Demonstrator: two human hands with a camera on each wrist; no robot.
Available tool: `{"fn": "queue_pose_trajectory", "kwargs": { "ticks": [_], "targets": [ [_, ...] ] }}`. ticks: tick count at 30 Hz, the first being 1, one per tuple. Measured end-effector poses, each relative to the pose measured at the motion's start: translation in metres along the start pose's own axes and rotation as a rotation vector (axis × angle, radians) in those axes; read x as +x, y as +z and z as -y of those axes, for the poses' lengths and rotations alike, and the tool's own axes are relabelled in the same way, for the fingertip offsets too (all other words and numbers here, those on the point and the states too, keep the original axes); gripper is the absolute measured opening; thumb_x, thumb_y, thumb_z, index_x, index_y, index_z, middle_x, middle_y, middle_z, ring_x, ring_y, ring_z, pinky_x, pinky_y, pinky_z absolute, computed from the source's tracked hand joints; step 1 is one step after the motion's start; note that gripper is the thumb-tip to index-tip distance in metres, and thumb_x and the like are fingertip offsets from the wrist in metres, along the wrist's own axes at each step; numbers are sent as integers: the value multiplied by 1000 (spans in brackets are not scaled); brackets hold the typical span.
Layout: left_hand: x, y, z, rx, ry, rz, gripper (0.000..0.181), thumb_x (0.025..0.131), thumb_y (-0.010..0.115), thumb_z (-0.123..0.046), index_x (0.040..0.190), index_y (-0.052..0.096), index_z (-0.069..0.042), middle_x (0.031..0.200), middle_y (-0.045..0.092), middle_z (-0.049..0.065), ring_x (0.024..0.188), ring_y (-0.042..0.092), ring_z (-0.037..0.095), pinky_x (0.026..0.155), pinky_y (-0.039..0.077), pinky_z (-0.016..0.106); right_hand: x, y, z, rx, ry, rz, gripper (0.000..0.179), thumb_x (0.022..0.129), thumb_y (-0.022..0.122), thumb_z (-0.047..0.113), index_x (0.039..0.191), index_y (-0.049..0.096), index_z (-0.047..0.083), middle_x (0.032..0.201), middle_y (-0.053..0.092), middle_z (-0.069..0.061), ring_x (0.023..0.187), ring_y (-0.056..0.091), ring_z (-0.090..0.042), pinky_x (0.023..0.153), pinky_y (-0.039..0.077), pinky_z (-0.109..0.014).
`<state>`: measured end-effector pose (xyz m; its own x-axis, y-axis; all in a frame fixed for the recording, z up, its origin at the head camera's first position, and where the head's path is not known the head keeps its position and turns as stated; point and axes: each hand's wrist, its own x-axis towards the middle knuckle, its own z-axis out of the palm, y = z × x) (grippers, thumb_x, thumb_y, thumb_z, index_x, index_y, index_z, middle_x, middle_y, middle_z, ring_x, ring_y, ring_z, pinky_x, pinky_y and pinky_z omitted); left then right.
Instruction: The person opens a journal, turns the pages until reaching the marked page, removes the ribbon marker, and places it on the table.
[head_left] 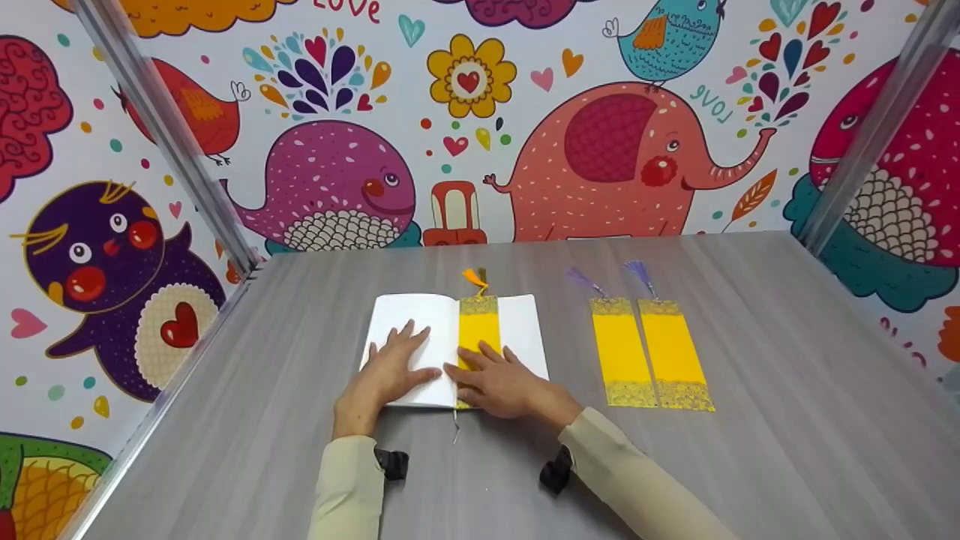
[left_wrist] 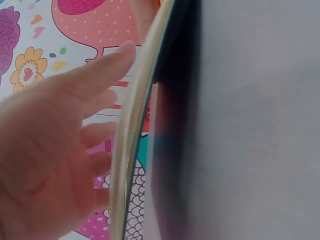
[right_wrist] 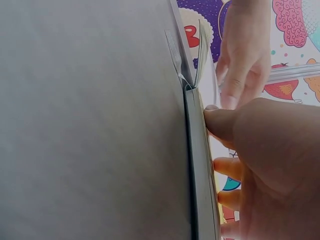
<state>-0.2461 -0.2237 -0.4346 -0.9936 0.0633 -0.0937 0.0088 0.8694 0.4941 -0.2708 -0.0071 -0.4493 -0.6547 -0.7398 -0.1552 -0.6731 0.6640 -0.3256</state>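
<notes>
An open notebook (head_left: 416, 311) with blank white pages lies flat on the table. Along its right page, beside the centre fold, lies a yellow bookmark (head_left: 478, 326) with patterned ends and an orange tassel (head_left: 475, 279) past the top edge. My left hand (head_left: 390, 367) rests on the left page with fingers spread. My right hand (head_left: 506, 381) lies over the lower part of the bookmark, fingers extended, covering some of it. In the right wrist view, the fingertips touch the page side of the notebook (right_wrist: 200, 165). A thin ribbon (head_left: 456, 427) hangs out below the fold.
Two more yellow bookmarks, a left one (head_left: 619, 349) and a right one (head_left: 673, 345), lie side by side to the right of the notebook, with purple and blue tassels. The grey table (head_left: 262, 420) meets a cartoon-printed wall (head_left: 465, 150) at the back. Metal posts (head_left: 172, 142) stand at the corners.
</notes>
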Motion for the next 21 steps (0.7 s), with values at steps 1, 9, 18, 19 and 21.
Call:
{"fn": "queue_pose_trajectory", "kwargs": {
  "ticks": [1,9,18,19,21],
  "targets": [
    [0,1,1,1,-4,8,74,93,71,-37,155,38,-13,167,20,18,155,13,44,123,5,66,0,0,-1,-2,-7,-4,51,107,41,40,157,34,32,168,25,-6,156,18,-39,123,16,-64],
    [2,5,6,2,-35,76,73,95,68,-39,155,38,-10,166,20,22,154,14,46,123,11,66,-2,0,-1,8,-13,-7,51,107,41,41,157,35,31,168,25,-5,156,17,-38,124,14,-64],
    [0,6,7,10,-56,109,72,96,65,-40,155,38,-9,166,20,22,154,14,46,121,12,68,-1,1,-1,58,-21,-16,51,106,44,39,156,37,30,167,26,-7,156,16,-39,123,12,-65],
    [0,6,7,10,-56,110,72,96,65,-40,155,38,-9,166,20,22,154,14,46,121,12,68,-1,0,-2,83,-27,-15,52,106,46,40,156,38,28,167,26,-8,156,16,-40,123,11,-66],
    [1,7,7,6,-58,112,72,96,66,-40,155,38,-10,166,20,22,154,14,46,121,11,69,-1,-3,-5,145,-41,-26,56,103,51,40,155,39,25,167,26,-11,155,17,-43,123,12,-66]
  ]
}}
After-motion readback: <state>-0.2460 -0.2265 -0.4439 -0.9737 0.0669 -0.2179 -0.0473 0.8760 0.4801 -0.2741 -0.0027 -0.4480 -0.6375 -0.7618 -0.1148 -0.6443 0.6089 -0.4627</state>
